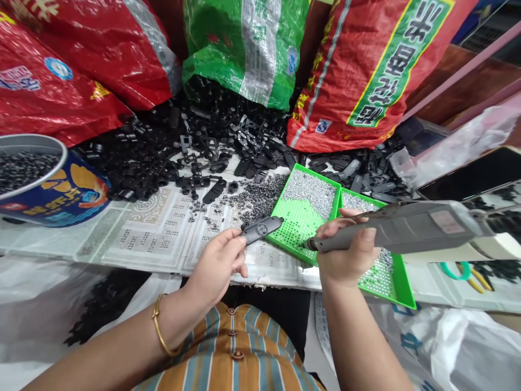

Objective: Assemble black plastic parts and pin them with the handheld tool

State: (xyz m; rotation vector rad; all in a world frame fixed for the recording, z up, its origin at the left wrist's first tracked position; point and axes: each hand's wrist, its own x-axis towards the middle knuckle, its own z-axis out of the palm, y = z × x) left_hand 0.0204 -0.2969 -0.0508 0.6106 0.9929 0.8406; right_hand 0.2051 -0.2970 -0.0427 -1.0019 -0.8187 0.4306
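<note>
Between the thumb and fingers of my left hand (222, 263) is one end of a long black plastic part (262, 229) with a round pattern on its face. Its far end reaches the rim of a green perforated tray (293, 233). Wrapped round a grey electric screwdriver (415, 228) is my right hand (348, 255). The tool lies nearly level, its tip pointing left over the tray. Small silvery screws (311, 187) fill the back of the tray's left compartment, and more lie in the right one. A pile of tiny dark pieces (264, 195) touches the tray's left side.
Heaps of black plastic parts (138, 152) spread across the back of the table. Behind them stand red sacks (366, 70) and a green sack (228, 49). A blue tub (61, 190) of small black pieces is at left. Yellow-handled pliers (474, 279) and a teal ring (453, 271) lie at right.
</note>
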